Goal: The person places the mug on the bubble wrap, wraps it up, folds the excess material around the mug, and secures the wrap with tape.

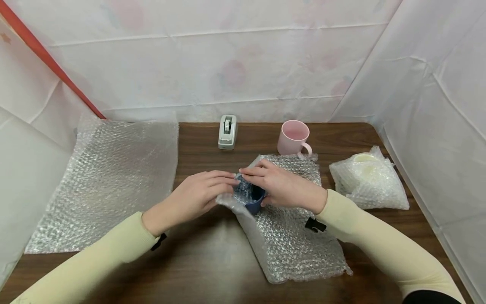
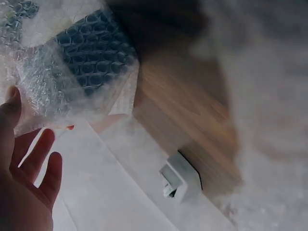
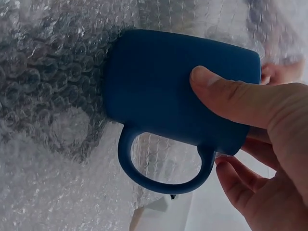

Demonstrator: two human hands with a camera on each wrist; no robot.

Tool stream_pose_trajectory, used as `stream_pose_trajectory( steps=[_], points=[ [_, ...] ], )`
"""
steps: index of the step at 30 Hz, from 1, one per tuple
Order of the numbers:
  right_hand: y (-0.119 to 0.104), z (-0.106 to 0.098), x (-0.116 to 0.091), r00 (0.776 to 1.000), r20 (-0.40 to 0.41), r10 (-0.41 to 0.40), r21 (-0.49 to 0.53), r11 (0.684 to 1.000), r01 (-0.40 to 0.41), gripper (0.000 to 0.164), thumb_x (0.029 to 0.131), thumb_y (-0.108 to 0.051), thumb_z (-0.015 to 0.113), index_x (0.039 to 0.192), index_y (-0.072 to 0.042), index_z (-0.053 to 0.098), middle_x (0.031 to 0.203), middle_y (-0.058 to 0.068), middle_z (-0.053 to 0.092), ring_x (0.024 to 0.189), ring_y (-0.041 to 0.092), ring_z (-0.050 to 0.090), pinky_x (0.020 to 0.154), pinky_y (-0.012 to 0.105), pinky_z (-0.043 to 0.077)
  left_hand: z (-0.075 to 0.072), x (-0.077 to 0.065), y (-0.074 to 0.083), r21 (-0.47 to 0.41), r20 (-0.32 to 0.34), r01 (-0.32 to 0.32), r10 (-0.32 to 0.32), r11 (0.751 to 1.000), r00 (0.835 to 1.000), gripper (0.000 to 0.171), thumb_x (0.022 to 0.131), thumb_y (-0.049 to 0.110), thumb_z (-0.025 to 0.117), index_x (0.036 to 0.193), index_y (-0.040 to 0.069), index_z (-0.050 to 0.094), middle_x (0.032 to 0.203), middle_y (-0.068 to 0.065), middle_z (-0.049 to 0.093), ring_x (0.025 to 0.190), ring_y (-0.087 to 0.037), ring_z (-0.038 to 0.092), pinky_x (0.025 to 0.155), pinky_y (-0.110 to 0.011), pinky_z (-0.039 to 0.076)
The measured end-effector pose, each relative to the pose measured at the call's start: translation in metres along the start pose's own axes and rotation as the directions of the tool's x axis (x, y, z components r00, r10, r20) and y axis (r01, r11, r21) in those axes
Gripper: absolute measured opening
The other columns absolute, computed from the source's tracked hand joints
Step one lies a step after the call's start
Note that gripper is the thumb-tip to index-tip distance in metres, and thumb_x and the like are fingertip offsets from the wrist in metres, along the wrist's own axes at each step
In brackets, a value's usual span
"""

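Observation:
A blue mug point(image 1: 255, 205) lies on a sheet of bubble wrap point(image 1: 300, 245), one side of which is folded up over it. In the right wrist view the side and handle of the mug point(image 3: 159, 82) show bare. My right hand point(image 1: 279, 183) holds the mug near its rim, thumb against the side and fingers by the opening. On the near left, my left hand point(image 1: 201, 194) holds the folded flap of bubble wrap against the mug. The left wrist view shows its thumb on the wrap point(image 2: 98, 57), with other fingers partly hidden behind.
A white tape dispenser point(image 1: 227, 133) stands at the back. The pink mug point(image 1: 293, 138) is just behind the wrap's far edge. At right lies a bubble-wrapped bundle point(image 1: 370, 181). Another bubble wrap sheet point(image 1: 114, 181) spreads over the table's left side. White sheeting point(image 1: 228, 63) surrounds the table.

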State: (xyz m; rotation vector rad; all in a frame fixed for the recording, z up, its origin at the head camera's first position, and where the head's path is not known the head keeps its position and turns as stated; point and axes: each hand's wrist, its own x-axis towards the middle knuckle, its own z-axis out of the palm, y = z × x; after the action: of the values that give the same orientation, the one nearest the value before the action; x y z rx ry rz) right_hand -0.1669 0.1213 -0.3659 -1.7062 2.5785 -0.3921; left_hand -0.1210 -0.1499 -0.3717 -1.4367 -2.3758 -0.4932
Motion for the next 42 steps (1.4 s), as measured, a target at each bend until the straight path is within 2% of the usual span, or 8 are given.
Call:
stream_pose_trajectory(
  steps=[6,10,16,22,26,33,38,42],
  points=[
    [0.007,0.003,0.002,0.999,-0.036,0.017,0.114,0.993,-0.012,0.076,0.074,0.004,0.083,0.143,-0.004,0.053,0.151,0.008,0.046,0.113,0.023,0.047,0.09,0.033,0.048,0.004,0.011,-0.001,-0.101,-0.014,0.177,-0.179,0.979,0.984,0.021,0.087,0.016,0.078,0.105,0.01,0.069,0.11,-0.004,0.069,0.1,-0.013,0.066,0.077,-0.031,0.056],
    [0.012,0.006,0.003,0.994,-0.097,-0.044,0.147,0.987,0.058,0.067,0.081,-0.014,0.083,0.142,-0.008,0.055,0.148,0.011,0.049,0.114,0.024,0.052,0.094,0.035,0.045,0.006,0.012,0.002,-0.088,-0.063,0.226,-0.231,0.97,0.971,0.039,0.085,0.022,0.08,0.114,0.006,0.06,0.106,-0.003,0.066,0.083,-0.013,0.068,0.069,-0.029,0.056],
    [0.018,0.005,0.002,0.992,-0.099,-0.085,0.224,0.969,0.105,0.07,0.085,-0.025,0.08,0.145,-0.004,0.05,0.146,0.01,0.052,0.127,0.025,0.051,0.105,0.041,0.04,0.009,0.01,0.004,-0.007,-0.084,0.086,-0.086,0.996,0.993,0.027,0.092,0.014,0.073,0.114,0.006,0.059,0.133,-0.012,0.052,0.083,-0.014,0.068,0.062,-0.027,0.056],
    [0.025,0.003,-0.012,0.998,-0.035,0.06,0.425,0.904,-0.04,0.084,0.077,0.022,0.061,0.153,-0.004,0.036,0.155,0.012,0.04,0.138,0.027,0.042,0.107,0.044,0.041,0.009,0.011,0.008,0.222,0.016,-0.06,0.058,0.973,0.998,0.027,0.088,0.011,0.075,0.113,0.003,0.067,0.149,-0.013,0.046,0.124,-0.027,0.055,0.086,-0.037,0.054],
    [0.028,0.001,-0.026,0.992,-0.056,0.113,0.499,0.864,-0.07,0.099,0.07,0.031,0.054,0.157,-0.001,0.019,0.158,0.017,0.031,0.134,0.028,0.047,0.102,0.041,0.046,0.006,0.014,0.013,0.324,0.135,-0.114,0.074,0.939,0.988,0.036,0.086,0.007,0.072,0.121,0.004,0.067,0.142,-0.009,0.055,0.132,-0.025,0.048,0.093,-0.039,0.048],
    [0.016,0.004,-0.063,0.986,-0.145,0.088,0.176,0.983,-0.061,0.084,0.078,0.004,0.081,0.15,0.006,0.037,0.155,0.019,0.036,0.136,0.036,0.042,0.106,0.051,0.04,0.006,0.014,0.015,0.277,0.199,-0.095,0.04,0.956,0.979,0.04,0.093,0.011,0.065,0.132,0.015,0.063,0.138,-0.003,0.059,0.132,-0.022,0.049,0.098,-0.039,0.047],
    [0.006,0.006,-0.104,0.99,-0.125,0.063,0.11,0.993,-0.05,0.082,0.071,-0.012,0.09,0.141,0.002,0.052,0.15,0.017,0.044,0.132,0.036,0.043,0.103,0.052,0.041,0.006,0.014,0.017,0.281,0.238,-0.093,0.024,0.955,0.971,0.04,0.095,0.019,0.063,0.135,0.016,0.062,0.139,-0.001,0.059,0.136,-0.022,0.046,0.103,-0.041,0.043],
    [-0.005,0.004,-0.136,0.991,0.012,0.133,0.169,0.977,-0.133,0.09,0.061,-0.047,0.087,0.137,-0.007,0.059,0.145,0.011,0.049,0.126,0.034,0.048,0.096,0.052,0.047,0.004,0.014,0.017,0.284,0.25,-0.101,0.028,0.953,0.968,0.036,0.096,0.02,0.06,0.132,0.016,0.063,0.136,-0.001,0.061,0.137,-0.022,0.045,0.105,-0.042,0.041]
  ],
)
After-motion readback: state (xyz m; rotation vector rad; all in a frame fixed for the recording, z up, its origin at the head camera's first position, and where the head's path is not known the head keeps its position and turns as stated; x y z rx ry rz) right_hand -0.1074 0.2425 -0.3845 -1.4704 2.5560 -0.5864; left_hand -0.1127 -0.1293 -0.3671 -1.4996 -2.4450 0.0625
